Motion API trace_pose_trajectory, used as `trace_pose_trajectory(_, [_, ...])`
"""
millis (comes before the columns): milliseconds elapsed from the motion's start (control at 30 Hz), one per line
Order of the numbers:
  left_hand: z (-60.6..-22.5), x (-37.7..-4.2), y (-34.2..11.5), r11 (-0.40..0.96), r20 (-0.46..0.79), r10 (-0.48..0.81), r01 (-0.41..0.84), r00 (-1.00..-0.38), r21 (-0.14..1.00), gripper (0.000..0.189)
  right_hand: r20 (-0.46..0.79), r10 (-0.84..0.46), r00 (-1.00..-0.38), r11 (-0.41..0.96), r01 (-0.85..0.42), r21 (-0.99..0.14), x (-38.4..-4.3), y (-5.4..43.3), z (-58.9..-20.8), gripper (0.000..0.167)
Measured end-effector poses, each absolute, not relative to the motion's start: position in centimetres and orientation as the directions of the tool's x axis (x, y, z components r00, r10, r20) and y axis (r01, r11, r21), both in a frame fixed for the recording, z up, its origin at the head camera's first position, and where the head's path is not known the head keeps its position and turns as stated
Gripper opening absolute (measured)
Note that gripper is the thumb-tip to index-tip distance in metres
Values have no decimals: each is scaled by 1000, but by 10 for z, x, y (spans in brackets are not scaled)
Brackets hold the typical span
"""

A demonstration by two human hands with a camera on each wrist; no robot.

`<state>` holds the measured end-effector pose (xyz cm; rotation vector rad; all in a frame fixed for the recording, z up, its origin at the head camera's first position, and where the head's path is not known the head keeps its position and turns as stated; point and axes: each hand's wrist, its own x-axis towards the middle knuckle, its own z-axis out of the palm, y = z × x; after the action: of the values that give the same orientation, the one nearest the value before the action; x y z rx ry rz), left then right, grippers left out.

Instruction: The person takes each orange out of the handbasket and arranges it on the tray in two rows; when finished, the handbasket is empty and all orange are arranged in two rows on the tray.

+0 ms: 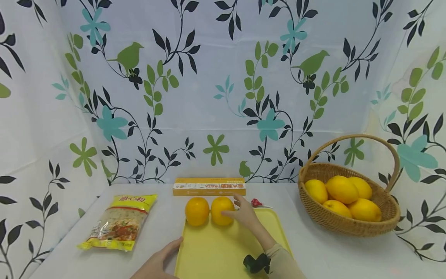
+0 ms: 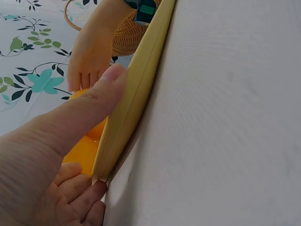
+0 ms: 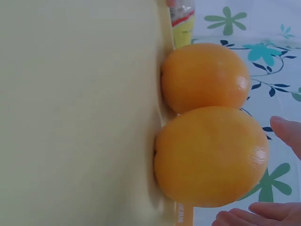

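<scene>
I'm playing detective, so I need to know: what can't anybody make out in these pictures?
- Head view: the near end of the yellow tray, cut off by the bottom edge.
- Head view: anything under the yellow fruits in the basket, hidden by those fruits and its wall.
- Head view: the small print on the box, too tiny to read.
- Right wrist view: most of the right hand, cut off by the right edge.

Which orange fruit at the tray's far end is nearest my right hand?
The right fruit in the head view: your right hand is beside it, while the left fruit lies nearer the food bag.
</scene>
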<state>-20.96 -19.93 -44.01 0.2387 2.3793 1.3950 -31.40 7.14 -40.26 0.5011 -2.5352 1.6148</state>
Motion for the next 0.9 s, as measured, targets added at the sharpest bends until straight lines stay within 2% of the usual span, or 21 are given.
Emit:
trace_pose_trajectory(233, [-440, -210, -199, 484, -207, 332, -22, -920, 875, 100, 307, -210, -928, 378, -367, -850, -314, 81, -389, 75])
trace_pose_trajectory(433, [-439, -207, -203, 495, -232, 310, -52, -922, 867, 102, 361, -209, -909, 328, -413, -850, -304, 97, -358, 75])
trace_pose_trajectory(533, [-438, -206, -204, 508, -238, 306, -53, -922, 860, 102, 370, -203, -906, 335, -420, -844, -298, 115, -338, 76])
trace_pose_trajectory(667, [-438, -207, -205, 511, -175, 332, 21, -927, 859, 101, 408, -187, -894, 351, -449, -822, -293, 144, -313, 74])
trace_pose_trajectory(900, [-439, -207, -205, 497, -122, 365, 82, -923, 864, 98, 428, -94, -899, 420, -426, -801, -286, 204, -286, 74])
